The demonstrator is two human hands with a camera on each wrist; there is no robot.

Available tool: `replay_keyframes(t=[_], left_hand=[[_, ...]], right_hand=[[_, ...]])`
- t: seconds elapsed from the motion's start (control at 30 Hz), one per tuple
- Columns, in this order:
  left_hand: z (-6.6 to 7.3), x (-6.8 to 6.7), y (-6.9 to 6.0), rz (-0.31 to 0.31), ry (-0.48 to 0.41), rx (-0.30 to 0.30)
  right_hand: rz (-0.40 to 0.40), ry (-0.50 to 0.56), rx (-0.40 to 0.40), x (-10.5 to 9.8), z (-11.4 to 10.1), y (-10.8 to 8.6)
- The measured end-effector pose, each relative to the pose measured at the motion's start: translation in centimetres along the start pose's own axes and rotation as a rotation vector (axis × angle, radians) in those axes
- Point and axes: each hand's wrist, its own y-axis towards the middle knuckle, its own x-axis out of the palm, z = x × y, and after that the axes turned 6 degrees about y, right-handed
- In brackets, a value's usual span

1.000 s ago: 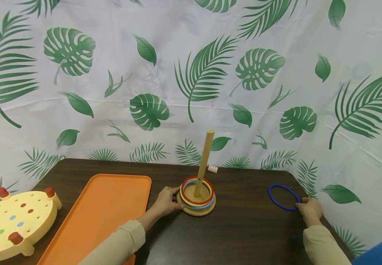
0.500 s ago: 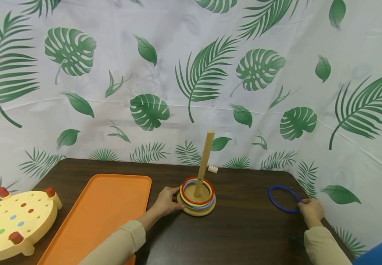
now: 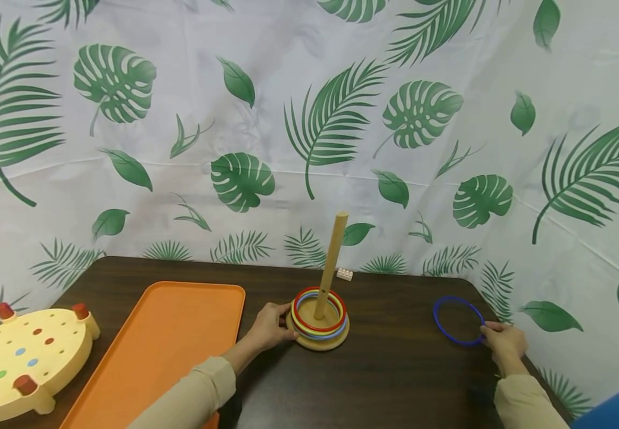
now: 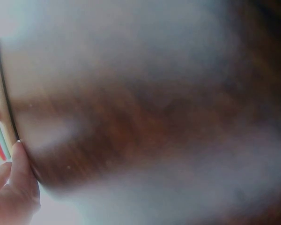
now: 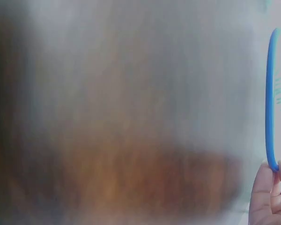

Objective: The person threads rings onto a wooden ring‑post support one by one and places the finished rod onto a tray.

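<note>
A ring toss stand (image 3: 331, 268) with a round wooden base and an upright peg stands mid-table. Red, yellow and light blue rings (image 3: 300, 322) lie stacked round the foot of its peg. My left hand (image 3: 269, 326) grips the near left edge of the base; in the left wrist view, fingers (image 4: 21, 171) meet the base's rim (image 4: 5, 105). Toward the table's right edge, my right hand (image 3: 504, 344) pinches a dark blue ring (image 3: 440, 326) by its near right side. The right wrist view has that blue ring (image 5: 270, 103) between thumb and fingers, seen nearly edge-on.
An orange tray (image 3: 180, 345) lies left of the stand. Further left is a round yellow pegboard (image 3: 25, 363) with red-capped legs. A small pale toy brick (image 3: 345, 274) sits behind the stand. A blue object (image 3: 617, 408) shows at the lower right. A leaf-print cloth hangs behind the table.
The blue ring and my right hand have shifted slightly, and the ring's tilt differs a little. My left hand and the stand stay in place.
</note>
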Motion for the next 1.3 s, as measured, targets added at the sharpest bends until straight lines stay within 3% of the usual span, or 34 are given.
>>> replay_keyframes(t=[0.23,0.43,0.67,0.83,1.0,1.1,1.17,1.3], left_hand=[[0.1,0.0,0.0,0.003,-0.001,0.003],[0.2,-0.1,-0.1,0.003,0.000,0.004],[0.1,-0.1,-0.1,0.004,-0.006,0.013],[0.1,-0.1,-0.1,0.011,0.000,0.014],[0.1,-0.1,0.0,0.018,0.015,0.010],[0.1,-0.1,0.0,0.018,0.011,0.017],[0.0,0.0,0.0,0.021,0.017,0.028],[-0.1,0.1,0.0,0.024,0.027,0.044]], right_hand=[[-0.090,0.341,0.104,0.8,-1.6,-0.2],[-0.112,0.508,0.110,1.5,-4.2,-0.3],[-0.125,0.585,0.039,1.4,-8.1,-0.7],[-0.148,0.738,0.011,1.2,-11.2,-1.1],[-0.239,0.855,-0.115,1.6,-13.1,-1.1],[-0.284,0.904,-0.178,1.8,-14.9,-1.8],[-0.321,0.956,-0.189,1.8,-16.3,-2.7],[-0.342,0.944,-0.174,1.4,-19.5,-4.9]])
